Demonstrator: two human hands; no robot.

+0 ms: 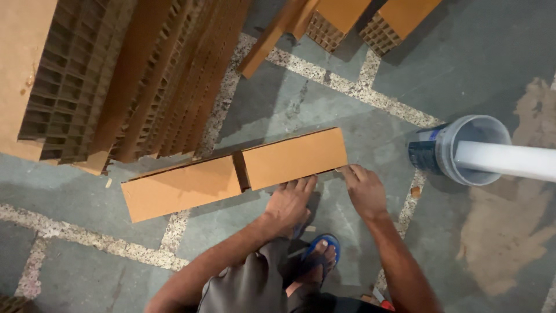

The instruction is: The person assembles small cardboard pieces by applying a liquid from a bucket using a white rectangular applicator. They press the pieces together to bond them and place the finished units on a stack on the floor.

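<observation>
Hands: L (289,203) & R (365,190) flat on cardboard strip (234,173) edge, grip open, nothing clasped

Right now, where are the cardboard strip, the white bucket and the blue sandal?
cardboard strip (289,157): head view, flat top face of its right half.
white bucket (445,152): head view, outer side wall.
blue sandal (317,243): head view, strap by the toes.

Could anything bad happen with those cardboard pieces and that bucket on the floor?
Maybe. The left hand and right hand press the near edge of the notched cardboard strip; a raw edge like that might nick bare fingers. The foot in a blue sandal sits just behind it, so a slip could catch the toes. The bucket with a white stick in it stands close to the right arm; a careless swing might tip it.
</observation>
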